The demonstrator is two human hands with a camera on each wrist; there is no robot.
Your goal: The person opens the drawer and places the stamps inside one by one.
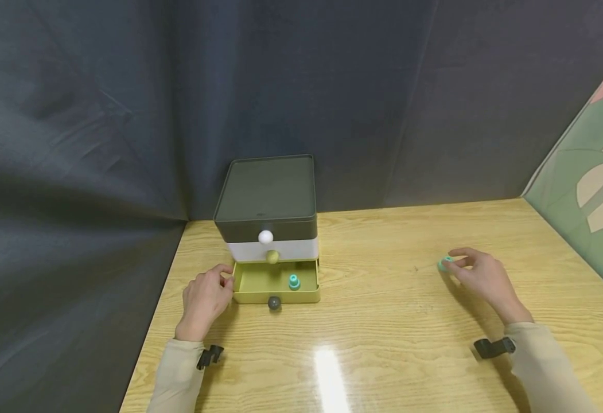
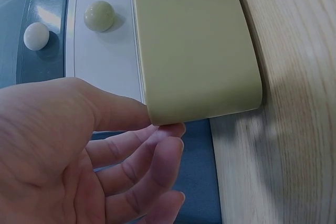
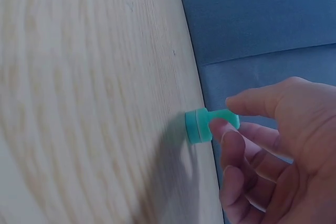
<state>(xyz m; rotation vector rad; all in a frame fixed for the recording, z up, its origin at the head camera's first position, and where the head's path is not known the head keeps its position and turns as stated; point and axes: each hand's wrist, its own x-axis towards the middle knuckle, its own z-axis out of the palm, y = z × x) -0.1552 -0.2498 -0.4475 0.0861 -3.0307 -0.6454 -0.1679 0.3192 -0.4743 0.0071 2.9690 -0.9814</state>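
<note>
A small drawer unit has its bottom olive-green drawer point(image 1: 279, 297) pulled out. Inside lies one teal stamp-like piece point(image 1: 294, 282) with a wide round base and a narrower top. My left hand point(image 1: 205, 298) is at the drawer's left side. In the left wrist view its thumb and fingertips hold the side wall point(image 2: 205, 115) near the front corner; part of the thumb tip is hidden. Far to the right, my right hand point(image 1: 482, 279) pinches a second teal stamp-like piece point(image 3: 198, 125) by its narrow handle, between thumb and fingers. Its base is on or just over the table.
Above the drawer are a white drawer point(image 1: 244, 250) with an olive knob and a dark grey drawer point(image 1: 239, 231) with a white knob. The wooden table point(image 1: 384, 321) meets dark curtains point(image 1: 358, 115) behind and at left. A patterned panel point(image 1: 590, 189) borders the right side.
</note>
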